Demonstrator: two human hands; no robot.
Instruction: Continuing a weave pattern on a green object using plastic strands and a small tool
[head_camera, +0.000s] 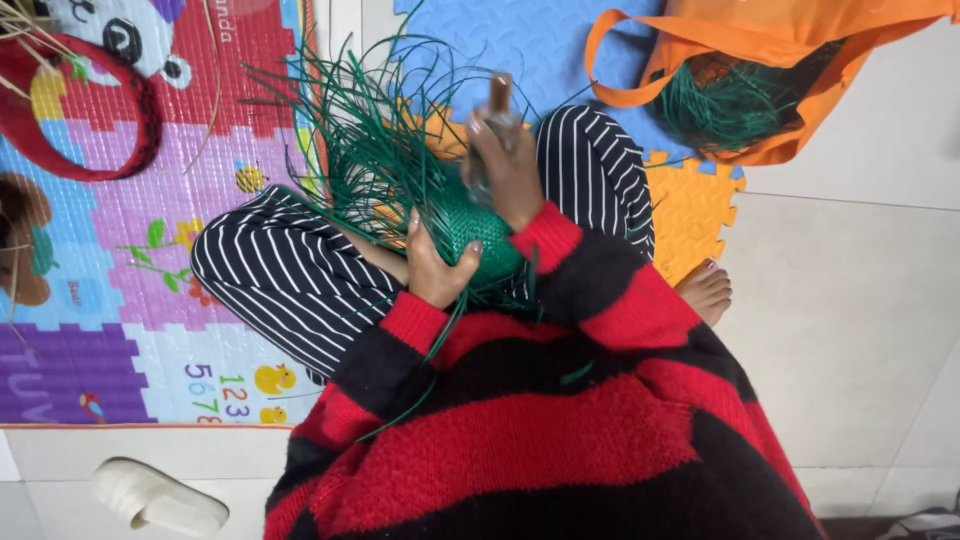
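Observation:
I sit cross-legged in striped trousers and a red and black sweater. In my lap rests a green woven basket piece (478, 235) with many loose green strands (370, 140) fanning up and to the left. My left hand (435, 262) grips the woven part from the left side. My right hand (508, 165) sits above it, closed around a wooden-handled tool (500, 95) that points away from me, its tip hidden near the weave.
An orange cloth bag (770, 60) with more green strands lies at the upper right. A colourful play mat (120, 250) covers the floor on the left, foam puzzle tiles (690, 205) lie under my legs. A white slipper (155, 495) is at lower left, my bare foot (705, 290) at right.

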